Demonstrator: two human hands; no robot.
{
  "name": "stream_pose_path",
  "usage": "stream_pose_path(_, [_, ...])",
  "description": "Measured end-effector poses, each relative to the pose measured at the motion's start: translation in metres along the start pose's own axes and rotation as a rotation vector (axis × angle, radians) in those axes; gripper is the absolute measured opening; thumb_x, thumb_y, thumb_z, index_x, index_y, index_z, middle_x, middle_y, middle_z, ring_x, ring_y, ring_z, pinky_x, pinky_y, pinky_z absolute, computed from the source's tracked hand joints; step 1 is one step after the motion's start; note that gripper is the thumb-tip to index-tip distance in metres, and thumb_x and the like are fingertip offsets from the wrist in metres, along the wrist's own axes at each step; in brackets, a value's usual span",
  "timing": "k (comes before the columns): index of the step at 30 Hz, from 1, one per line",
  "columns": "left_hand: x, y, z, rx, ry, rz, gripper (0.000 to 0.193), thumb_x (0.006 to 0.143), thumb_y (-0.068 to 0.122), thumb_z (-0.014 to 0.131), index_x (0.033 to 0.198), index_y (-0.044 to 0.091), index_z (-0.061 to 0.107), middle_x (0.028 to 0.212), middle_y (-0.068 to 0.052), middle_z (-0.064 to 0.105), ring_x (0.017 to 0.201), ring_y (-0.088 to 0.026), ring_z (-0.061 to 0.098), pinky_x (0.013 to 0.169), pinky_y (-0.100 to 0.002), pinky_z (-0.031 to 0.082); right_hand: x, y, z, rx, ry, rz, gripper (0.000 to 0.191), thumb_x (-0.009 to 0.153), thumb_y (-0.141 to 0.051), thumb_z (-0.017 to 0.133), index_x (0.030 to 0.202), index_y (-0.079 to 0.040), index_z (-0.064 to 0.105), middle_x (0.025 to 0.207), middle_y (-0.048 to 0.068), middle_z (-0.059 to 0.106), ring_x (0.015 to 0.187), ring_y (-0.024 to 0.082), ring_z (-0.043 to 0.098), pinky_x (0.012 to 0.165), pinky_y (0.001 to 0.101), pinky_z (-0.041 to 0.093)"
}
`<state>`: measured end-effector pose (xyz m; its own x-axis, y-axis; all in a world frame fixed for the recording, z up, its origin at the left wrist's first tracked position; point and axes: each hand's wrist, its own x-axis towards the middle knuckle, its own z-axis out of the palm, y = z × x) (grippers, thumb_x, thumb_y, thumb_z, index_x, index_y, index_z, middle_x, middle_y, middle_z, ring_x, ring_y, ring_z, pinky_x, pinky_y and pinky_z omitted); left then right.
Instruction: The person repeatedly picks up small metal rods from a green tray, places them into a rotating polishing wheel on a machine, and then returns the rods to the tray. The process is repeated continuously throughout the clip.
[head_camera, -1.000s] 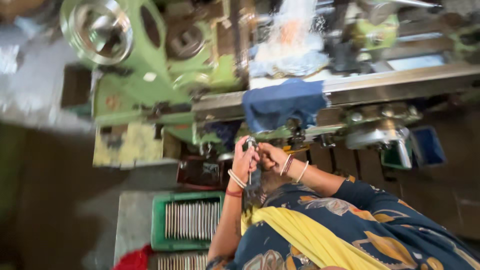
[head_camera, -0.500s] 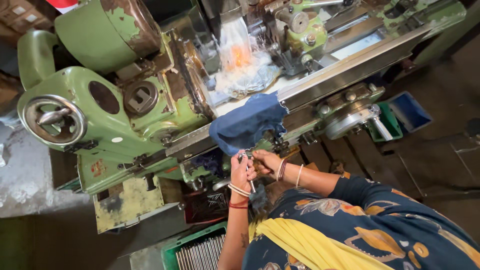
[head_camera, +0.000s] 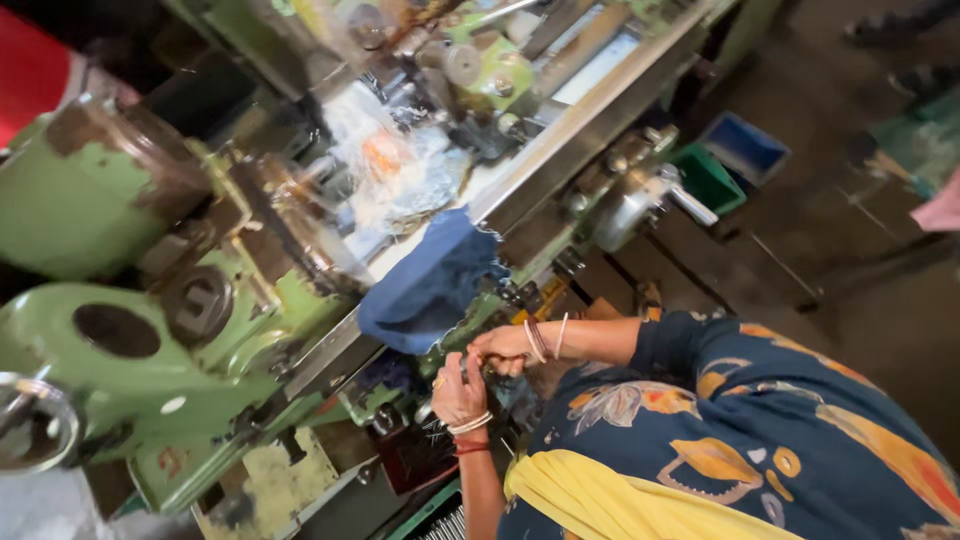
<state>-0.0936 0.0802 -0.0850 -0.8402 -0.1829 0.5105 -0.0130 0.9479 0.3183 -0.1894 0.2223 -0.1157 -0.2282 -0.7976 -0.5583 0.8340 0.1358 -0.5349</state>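
Both hands meet just below the front edge of the green lathe (head_camera: 150, 380). The left hand (head_camera: 458, 392) and the right hand (head_camera: 503, 349) are curled together around a small dark object (head_camera: 478, 368) held between them; the frame is too blurred to tell what it is or how the fingers sit on it. Judged by the close two-handed hold, it is probably small, rigid and light, best taken near its middle.

Directly above the grip, a blue cloth (head_camera: 430, 285) drapes over the machine's rail; it looks soft and limp. Beyond it lies crumpled clear plastic (head_camera: 395, 170). Far to the upper right of the grip, a green bin (head_camera: 708, 178) and a blue bin (head_camera: 745, 148) stand on the floor.
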Motion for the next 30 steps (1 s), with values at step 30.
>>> stream_pose_path(30, [-0.017, 0.012, -0.047, -0.124, -0.089, 0.243, 0.044, 0.080, 0.024, 0.088, 0.061, 0.011, 0.051, 0.062, -0.009, 0.054, 0.053, -0.031, 0.054, 0.049, -0.042, 0.044, -0.014, 0.043, -0.060, 0.249, 0.168, -0.101, 0.016, 0.094, -0.030, 0.067, 0.091, -0.020, 0.055, 0.055, -0.009, 0.037, 0.039, 0.008, 0.035, 0.033, 0.0280, 0.025])
